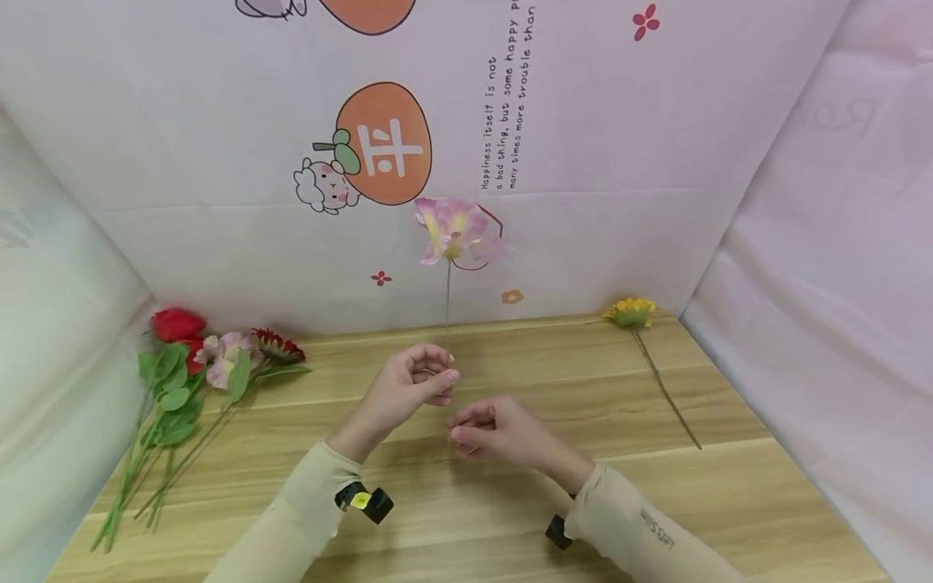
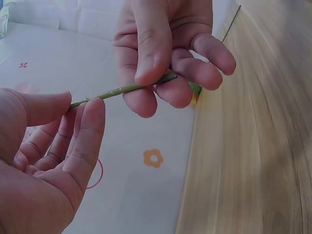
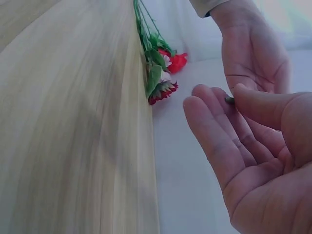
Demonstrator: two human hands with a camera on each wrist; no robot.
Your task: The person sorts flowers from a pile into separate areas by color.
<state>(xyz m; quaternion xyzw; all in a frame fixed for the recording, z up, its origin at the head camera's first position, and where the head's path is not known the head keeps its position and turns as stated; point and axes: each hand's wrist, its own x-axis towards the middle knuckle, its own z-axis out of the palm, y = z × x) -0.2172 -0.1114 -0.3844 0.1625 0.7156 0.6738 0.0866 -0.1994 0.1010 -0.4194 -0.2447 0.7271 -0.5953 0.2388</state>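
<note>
An artificial pink flower (image 1: pixel 453 231) with a pale yellow centre stands upright above the table on a thin green stem (image 2: pixel 116 91). My left hand (image 1: pixel 408 385) pinches this stem between thumb and fingers. Lower down, my right hand (image 1: pixel 513 437) pinches the stem near its bottom end, which pokes out just past the thumb in the left wrist view. Seen from the right wrist, only the dark cut tip (image 3: pixel 229 100) shows between thumb and fingers; the blossom is out of that view.
At the left of the wooden table (image 1: pixel 466 518) lies a bunch of flowers: a red rose (image 1: pixel 178 324), a pink flower (image 1: pixel 229 356) and a dark red one (image 1: pixel 279 346). A yellow flower (image 1: pixel 630 312) lies at the right. White printed cloth (image 1: pixel 583 146) encloses the back and sides.
</note>
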